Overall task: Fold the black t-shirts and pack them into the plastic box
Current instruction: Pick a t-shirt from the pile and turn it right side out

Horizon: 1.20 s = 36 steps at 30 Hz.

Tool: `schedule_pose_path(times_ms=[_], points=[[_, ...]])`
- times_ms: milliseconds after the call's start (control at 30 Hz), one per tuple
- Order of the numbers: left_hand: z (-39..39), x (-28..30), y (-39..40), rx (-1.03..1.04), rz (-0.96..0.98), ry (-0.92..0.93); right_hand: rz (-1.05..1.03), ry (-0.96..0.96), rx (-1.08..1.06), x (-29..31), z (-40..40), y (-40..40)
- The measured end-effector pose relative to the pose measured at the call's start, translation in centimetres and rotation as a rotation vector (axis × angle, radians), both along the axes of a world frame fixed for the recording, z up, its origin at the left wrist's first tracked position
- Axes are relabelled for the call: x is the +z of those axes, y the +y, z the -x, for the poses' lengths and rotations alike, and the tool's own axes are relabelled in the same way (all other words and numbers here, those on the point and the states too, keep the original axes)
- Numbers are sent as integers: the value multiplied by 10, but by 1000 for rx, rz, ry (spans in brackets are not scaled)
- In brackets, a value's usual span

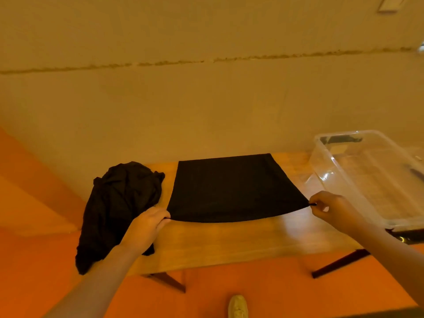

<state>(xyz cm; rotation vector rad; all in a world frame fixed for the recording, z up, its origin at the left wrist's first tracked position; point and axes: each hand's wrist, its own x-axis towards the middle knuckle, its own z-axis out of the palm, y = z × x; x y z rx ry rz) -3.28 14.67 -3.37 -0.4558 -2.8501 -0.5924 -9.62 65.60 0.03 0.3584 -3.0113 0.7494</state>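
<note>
Folded black t-shirt [231,189]: lying flat, long axis crosswise; left hand [146,226] and right hand [330,210] pinching near corners; plastic box [367,177] lying rightward, nearer right hand.

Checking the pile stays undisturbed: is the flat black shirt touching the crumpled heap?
Apart. The head view shows bare wood between the flat shirt and the heap.

Wooden table [229,239], orange floor [252,283], pale shoe [238,306].

head view: we look forward and down from above | near the table [229,239] edge | wall behind fills the top
</note>
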Motion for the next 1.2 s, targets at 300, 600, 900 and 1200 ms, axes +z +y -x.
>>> schedule_pose_path(times_ms=[300,600,900,1200], points=[[-46,-40,13,-81,128,43,-156,-4,126,-55,-48,7],[-85,-59,26,51,159,-14,-115,4,203,-89,-61,18],[-125,-69,45,143,167,-87,-99,-57,252,-97,-83,34],[-148,-63,59,209,132,-95,-51,-108,278,-92,-90,43]])
